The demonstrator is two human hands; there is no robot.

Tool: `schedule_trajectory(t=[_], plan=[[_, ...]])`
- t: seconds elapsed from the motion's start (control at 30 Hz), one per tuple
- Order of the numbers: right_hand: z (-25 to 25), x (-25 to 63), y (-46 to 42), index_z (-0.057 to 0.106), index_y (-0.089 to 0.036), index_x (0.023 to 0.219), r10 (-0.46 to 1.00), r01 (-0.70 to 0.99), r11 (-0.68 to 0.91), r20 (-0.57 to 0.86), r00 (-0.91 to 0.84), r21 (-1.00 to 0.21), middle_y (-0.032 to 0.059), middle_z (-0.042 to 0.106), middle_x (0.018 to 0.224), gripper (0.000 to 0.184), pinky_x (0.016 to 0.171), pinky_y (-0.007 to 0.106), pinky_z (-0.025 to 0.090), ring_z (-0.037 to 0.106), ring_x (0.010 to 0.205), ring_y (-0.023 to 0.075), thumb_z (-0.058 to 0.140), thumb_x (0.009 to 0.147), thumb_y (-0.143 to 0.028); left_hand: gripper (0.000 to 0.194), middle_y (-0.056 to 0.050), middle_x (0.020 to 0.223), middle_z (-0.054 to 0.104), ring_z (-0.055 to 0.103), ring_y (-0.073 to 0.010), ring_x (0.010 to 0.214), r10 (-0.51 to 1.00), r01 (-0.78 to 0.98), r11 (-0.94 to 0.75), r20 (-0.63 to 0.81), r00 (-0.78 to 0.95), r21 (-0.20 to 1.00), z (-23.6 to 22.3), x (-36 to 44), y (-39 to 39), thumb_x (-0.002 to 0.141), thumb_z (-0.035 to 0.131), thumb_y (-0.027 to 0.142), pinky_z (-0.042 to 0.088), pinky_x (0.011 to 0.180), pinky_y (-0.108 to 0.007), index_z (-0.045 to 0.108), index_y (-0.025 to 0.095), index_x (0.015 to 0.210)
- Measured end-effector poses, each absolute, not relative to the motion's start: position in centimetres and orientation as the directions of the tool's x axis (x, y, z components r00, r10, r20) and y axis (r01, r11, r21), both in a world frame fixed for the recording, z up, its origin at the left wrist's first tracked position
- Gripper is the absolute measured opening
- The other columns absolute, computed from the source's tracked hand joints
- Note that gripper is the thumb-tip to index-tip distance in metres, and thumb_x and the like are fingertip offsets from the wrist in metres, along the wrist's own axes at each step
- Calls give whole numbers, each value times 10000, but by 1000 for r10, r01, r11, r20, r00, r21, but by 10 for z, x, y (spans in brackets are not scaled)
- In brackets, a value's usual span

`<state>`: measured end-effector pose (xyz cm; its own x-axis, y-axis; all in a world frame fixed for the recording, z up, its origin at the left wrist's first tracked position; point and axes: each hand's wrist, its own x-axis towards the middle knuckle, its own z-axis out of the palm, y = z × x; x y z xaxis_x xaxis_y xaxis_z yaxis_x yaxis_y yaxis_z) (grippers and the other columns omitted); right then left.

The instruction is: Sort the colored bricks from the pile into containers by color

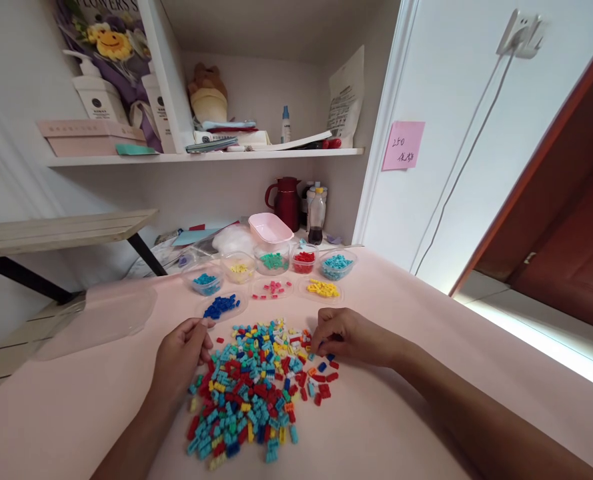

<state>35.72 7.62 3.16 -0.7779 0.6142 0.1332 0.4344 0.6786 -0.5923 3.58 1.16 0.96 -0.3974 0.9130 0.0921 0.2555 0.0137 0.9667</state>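
Note:
A loose pile of small toy building bricks [251,387] in red, turquoise, yellow, white and blue lies on the pink table covering. My left hand [181,350] is closed at the pile's left edge, its thumb and fingertips together near the dark blue bricks [221,306]; what they hold, if anything, cannot be made out. At the pile's right edge, my right hand [345,335] has its fingers curled down over the bricks, and whatever is between them is hidden. A few red and blue bricks lie scattered just below that hand.
Behind the pile stand clear tubs of sorted bricks, among them red [304,261], green [273,261] and turquoise [337,265]. Yellow bricks [323,288] and pink bricks [273,289] sit nearer. A pink basin [271,230], a dark red jug [286,203] and a bottle [317,217] stand farther back.

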Motion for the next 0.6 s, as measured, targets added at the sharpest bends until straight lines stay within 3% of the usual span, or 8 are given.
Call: schedule_trajectory(t=[0.4,0.6], plan=[[27,352,74,732,-280,999,580,446,732,127,-805,-515,27,603,868,194,663,235,432,581,745,139,656,821,-295,334,37,573,552,485,-96,447,907,201,57,34,-420,978,13,41,10,715,613,502,368,403,-195,631,183,812],[25,348,73,732,-244,928,569,428,738,141,-810,-523,35,627,899,139,694,230,444,593,774,142,660,811,-263,327,26,575,553,478,-99,448,899,214,51,49,-436,976,14,43,8,706,614,494,349,374,-189,634,180,795]])
